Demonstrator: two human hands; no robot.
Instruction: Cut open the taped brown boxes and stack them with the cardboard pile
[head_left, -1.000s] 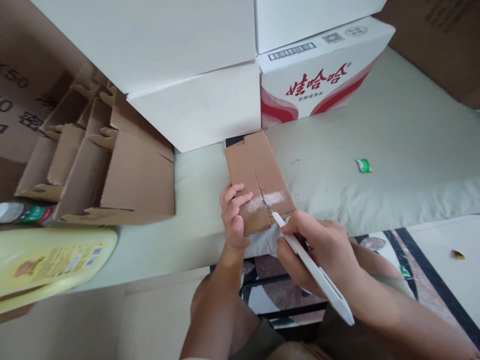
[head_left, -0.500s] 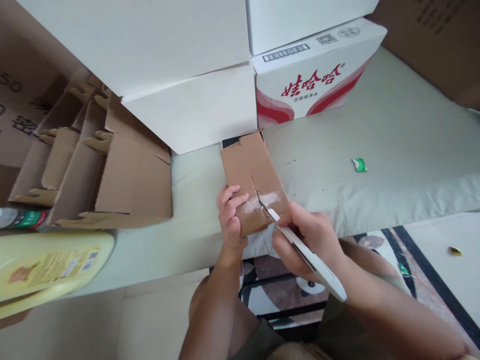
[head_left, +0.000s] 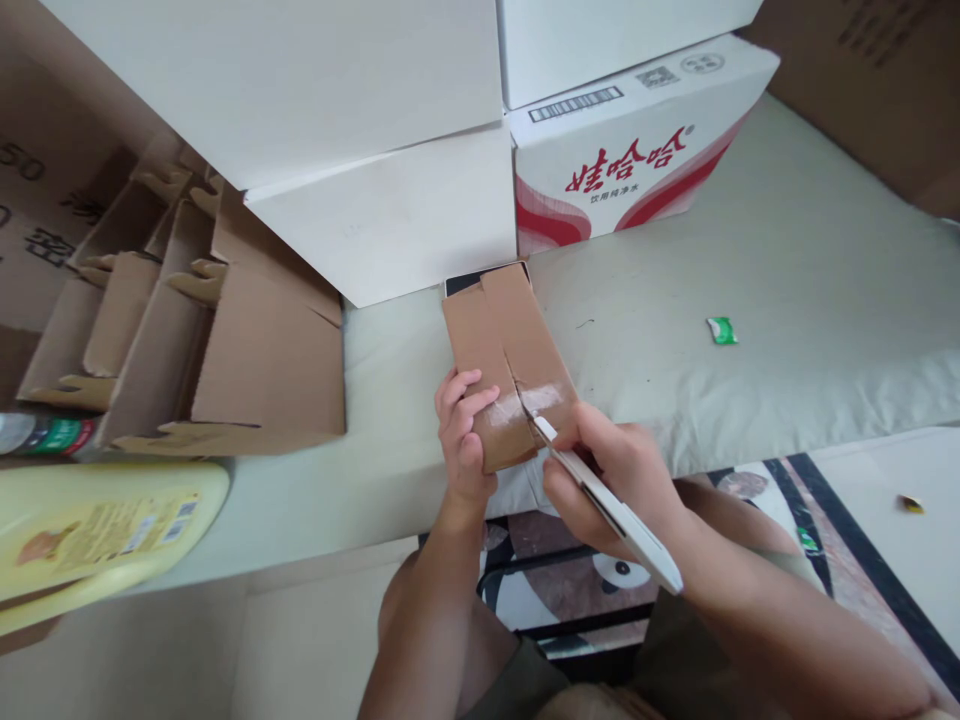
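at nine o'clock, a green-labelled bottle [head_left: 58,436], cut off by the left border; same cut at eight o'clock for a yellow jug [head_left: 97,525]. next to these, a brown carton [head_left: 270,370], dark between its dividers. close to the centre of the dial, a left hand [head_left: 463,435], half curled on the left edge of a brown cardboard packet [head_left: 487,325], fingertips on top, underside of the grip hidden. under the far end of the packet, a dark-faced object [head_left: 461,286], mostly covered. packet over a pale green cloth [head_left: 397,400], far end toward between eleven and twelve o'clock, long axis down to between five and six, with a slit [head_left: 517,385] lengthwise. at four o'clock, a right hand [head_left: 630,455], closed around a white knife [head_left: 641,540], nose toward between ten and eleven; blade tip at the slit, depth impossible to tell. at three o'clock, a small green wrapper [head_left: 722,330], print unreadable.
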